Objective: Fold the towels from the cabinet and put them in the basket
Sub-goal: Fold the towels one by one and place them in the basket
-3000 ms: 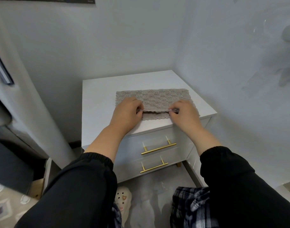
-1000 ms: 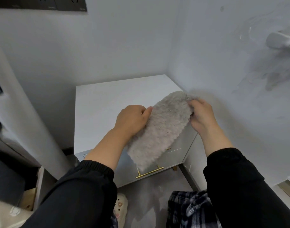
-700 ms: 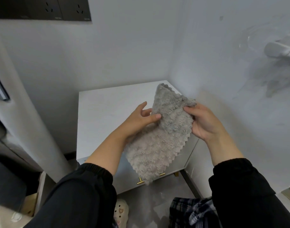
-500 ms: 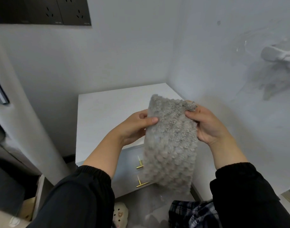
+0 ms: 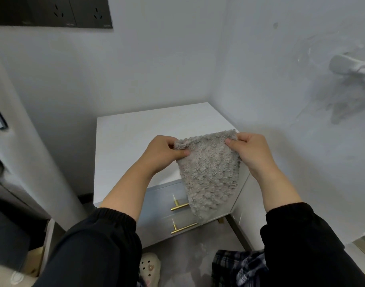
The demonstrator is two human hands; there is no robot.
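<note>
A fluffy grey towel (image 5: 209, 175) hangs folded in the air in front of the white cabinet (image 5: 136, 137). My left hand (image 5: 163, 152) pinches its upper left corner between thumb and fingers. My right hand (image 5: 250, 152) pinches the upper right corner. The towel's lower end droops over the cabinet's drawer fronts and hides part of the gold handles (image 5: 178, 206). No basket is in view.
The cabinet stands in a corner between two pale walls. A dark socket panel (image 5: 53, 11) is on the back wall, a white fitting (image 5: 351, 65) on the right wall. A light clog (image 5: 149, 268) and plaid trouser legs are on the floor below.
The towel lay flat on the cabinet top three seconds ago; both hands have lifted it off, turned it and now hold it hanging by its top corners.
</note>
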